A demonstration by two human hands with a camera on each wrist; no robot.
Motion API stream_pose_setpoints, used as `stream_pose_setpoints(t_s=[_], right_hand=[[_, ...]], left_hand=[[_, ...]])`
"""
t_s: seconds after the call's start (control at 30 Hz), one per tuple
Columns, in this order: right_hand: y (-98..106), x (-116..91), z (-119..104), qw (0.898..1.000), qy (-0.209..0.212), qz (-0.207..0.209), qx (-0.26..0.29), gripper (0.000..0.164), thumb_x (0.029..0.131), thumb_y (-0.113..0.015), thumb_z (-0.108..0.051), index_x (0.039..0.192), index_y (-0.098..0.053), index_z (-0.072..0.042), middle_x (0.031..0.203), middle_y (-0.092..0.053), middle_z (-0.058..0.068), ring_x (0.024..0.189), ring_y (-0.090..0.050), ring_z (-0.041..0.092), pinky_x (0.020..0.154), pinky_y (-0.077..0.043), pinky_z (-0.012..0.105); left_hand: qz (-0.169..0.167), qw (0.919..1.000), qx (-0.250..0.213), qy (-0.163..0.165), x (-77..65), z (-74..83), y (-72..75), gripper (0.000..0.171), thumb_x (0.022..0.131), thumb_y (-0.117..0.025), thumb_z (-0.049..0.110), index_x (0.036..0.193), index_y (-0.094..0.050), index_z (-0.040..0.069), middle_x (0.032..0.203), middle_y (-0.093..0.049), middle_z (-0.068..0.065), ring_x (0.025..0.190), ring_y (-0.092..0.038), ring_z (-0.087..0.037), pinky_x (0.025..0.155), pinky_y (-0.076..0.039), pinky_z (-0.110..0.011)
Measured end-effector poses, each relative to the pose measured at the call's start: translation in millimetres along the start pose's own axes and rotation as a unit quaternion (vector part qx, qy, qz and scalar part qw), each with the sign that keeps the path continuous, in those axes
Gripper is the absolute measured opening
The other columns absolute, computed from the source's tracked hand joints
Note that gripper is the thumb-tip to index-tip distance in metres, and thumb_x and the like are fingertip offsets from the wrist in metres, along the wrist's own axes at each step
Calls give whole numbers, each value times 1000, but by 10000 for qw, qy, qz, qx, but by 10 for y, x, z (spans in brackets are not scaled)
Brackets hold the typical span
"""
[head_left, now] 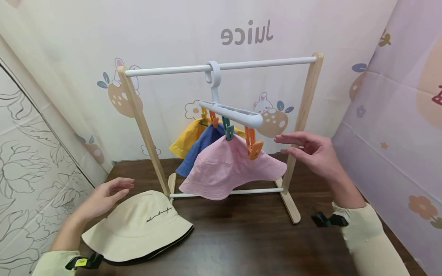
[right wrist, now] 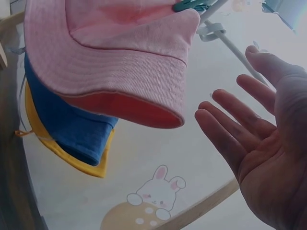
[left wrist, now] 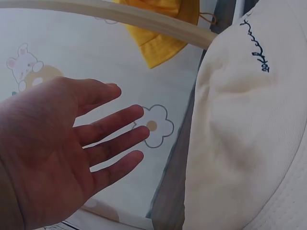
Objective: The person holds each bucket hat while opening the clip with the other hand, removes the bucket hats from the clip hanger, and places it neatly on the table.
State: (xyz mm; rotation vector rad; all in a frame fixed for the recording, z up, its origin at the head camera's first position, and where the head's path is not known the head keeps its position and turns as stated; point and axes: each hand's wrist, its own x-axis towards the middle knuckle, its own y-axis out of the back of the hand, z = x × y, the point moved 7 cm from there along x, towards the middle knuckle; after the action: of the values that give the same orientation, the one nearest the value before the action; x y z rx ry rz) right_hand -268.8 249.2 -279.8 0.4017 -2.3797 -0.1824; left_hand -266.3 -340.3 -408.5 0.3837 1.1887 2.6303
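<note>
My left hand (head_left: 103,197) hovers by the left side of a cream bucket hat (head_left: 138,226) that lies brim down on the table, black lettering on its crown. In the left wrist view its fingers (left wrist: 117,139) are spread and apart from the hat. My right hand (head_left: 315,153), empty with loosely extended fingers, is held to the right of a pink bucket hat (head_left: 221,165). That hat hangs by a green clip (head_left: 229,132) from a white hanger (head_left: 238,112); an orange clip (head_left: 254,148) hangs beside it. Behind are a blue hat (head_left: 196,155) and a yellow hat (head_left: 183,142), also hanging.
The hanger hooks over the white top bar (head_left: 269,63) of a rack with wooden posts (head_left: 305,101) and feet (head_left: 291,209), standing on a dark wooden table (head_left: 235,237). A printed curtain (head_left: 172,34) hangs behind, with patterned panels on both sides.
</note>
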Motion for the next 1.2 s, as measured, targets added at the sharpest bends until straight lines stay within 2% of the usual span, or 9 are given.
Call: stream_pose_setpoints(t_s=[0.2,0.33,0.57,0.67,0.8,0.97,1.07,1.2], right_hand=[[-54,59,8,9994,182,-233,154,43,97,-63,27,140,-64,20,136,-84,3,124,-82,12,94,-69,27],[-88,80,25,9992,35,-322,217,47,100,-62,25,144,-66,12,137,-84,1,123,-83,13,95,-68,27],[-92,115,34,9998,-181,-106,-53,46,99,-64,23,143,-67,10,135,-84,-2,119,-83,10,94,-68,26],[-100,126,32,9997,-201,-82,-133,45,99,-65,22,142,-68,9,134,-84,-2,119,-83,9,93,-68,25],[-120,149,31,9995,-271,-67,-176,43,101,-66,20,143,-66,12,134,-84,-6,119,-83,7,94,-68,25],[-149,199,22,9994,-307,-47,-178,42,101,-67,18,142,-61,19,133,-84,-8,120,-82,6,94,-68,24],[-163,204,25,9994,-283,-102,-192,42,101,-68,18,142,-63,17,133,-84,-10,120,-82,5,93,-68,24],[-178,203,37,9992,-291,-118,-240,42,100,-69,18,142,-65,14,134,-84,-9,120,-82,5,93,-68,24]], left_hand=[[133,9998,-142,-46,-4,71,-6,32,114,-65,13,146,-69,6,134,-81,-17,116,-66,17,93,-55,-9],[224,9994,-212,-184,-15,144,2,32,114,-65,12,146,-70,7,131,-82,-15,115,-69,13,91,-55,-10],[304,9983,-390,-297,-18,271,-3,32,115,-64,13,146,-69,9,127,-82,-11,113,-72,10,90,-56,-11],[288,9980,-489,-287,-7,322,-15,33,115,-65,13,147,-68,9,126,-82,-5,112,-72,10,90,-57,-13],[308,9974,-578,-313,19,390,-32,33,114,-65,12,147,-68,9,123,-81,10,109,-72,11,87,-60,-17],[409,9948,-741,-559,48,503,-50,33,113,-65,7,145,-68,5,118,-77,25,102,-74,8,84,-64,-20],[416,9937,-776,-699,45,578,-74,33,112,-65,4,145,-68,3,118,-77,25,102,-74,7,83,-65,-21],[477,9929,-797,-746,42,671,-97,33,112,-66,4,145,-69,5,119,-81,17,104,-74,9,83,-65,-22]])
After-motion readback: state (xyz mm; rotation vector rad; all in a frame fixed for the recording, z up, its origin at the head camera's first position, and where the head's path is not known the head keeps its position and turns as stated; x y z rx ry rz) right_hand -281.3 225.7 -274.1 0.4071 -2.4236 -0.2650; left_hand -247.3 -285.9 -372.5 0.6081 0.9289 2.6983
